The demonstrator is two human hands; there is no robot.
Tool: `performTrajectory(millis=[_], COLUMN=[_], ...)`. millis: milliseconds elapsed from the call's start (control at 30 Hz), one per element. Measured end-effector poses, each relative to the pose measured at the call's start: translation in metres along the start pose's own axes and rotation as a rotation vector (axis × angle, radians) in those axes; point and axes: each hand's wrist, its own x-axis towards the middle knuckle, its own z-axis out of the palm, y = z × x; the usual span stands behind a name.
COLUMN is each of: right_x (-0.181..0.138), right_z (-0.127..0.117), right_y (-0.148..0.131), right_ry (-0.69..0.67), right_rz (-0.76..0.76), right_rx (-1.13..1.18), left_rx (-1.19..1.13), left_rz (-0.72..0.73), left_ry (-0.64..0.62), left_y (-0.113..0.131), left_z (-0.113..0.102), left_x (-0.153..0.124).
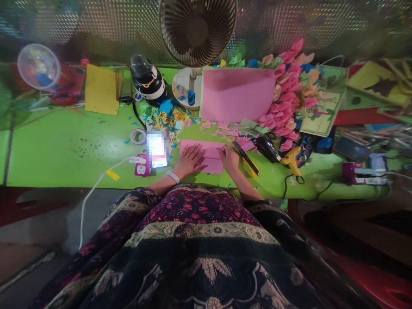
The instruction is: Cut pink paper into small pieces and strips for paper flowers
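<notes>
— Location of the work piece?
— Pink paper, on the smooth green tabletop, near the front edge, directly below the wearer's view. Thin, matt, straight-edged; marked by a line across, with a narrower part towards the wearer. Partly covered by both hands.
— Left hand: grip?
— Released. Laid palm down over the left part of the paper, fingers extended and slightly spread.
— And right hand?
— At the paper's right edge, fingers bent. Cannot tell from this angle: pinching the edge or merely resting on top.
— Tools to the right?
— Slim yellow-and-black cutter, lying aslant just beside the right hand. Farther out, a rounded black tool, type unclear, and a yellow plastic glue gun.
— To the left?
— Lit phone, screen blurred; ring-shaped tape roll near its upper left corner.
— Beyond the hands?
— Ragged paper scraps, small and multicoloured. Behind, a larger smooth pink sheet, bordered on the right by a heap of curled pink petals.
</notes>
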Motion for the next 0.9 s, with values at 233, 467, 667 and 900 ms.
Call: performTrajectory(millis=[233,467,667,900], right_x=[0.007,0.012,0.009,0.009], right_z=[0.01,0.014,0.015,0.012], right_y=[-0.001,0.003,0.005,0.003], right_ry=[0.104,0.092,0.06,0.037], right_rz=[-0.036,-0.014,0.007,0.03], right_rx=[-0.021,-0.056,-0.059,-0.04], left_rx=[-0.03,-0.035,-0.037,-0.051], left_rz=[-0.051,-0.065,-0.068,-0.06], left_ry=[0.011,0.039,0.007,0.009], left_y=[-0.004,-0.003,0.0,0.0], left_z=[0.008,0.012,0.008,0.004], left_x=[0.005,0.007,0.007,0.007])
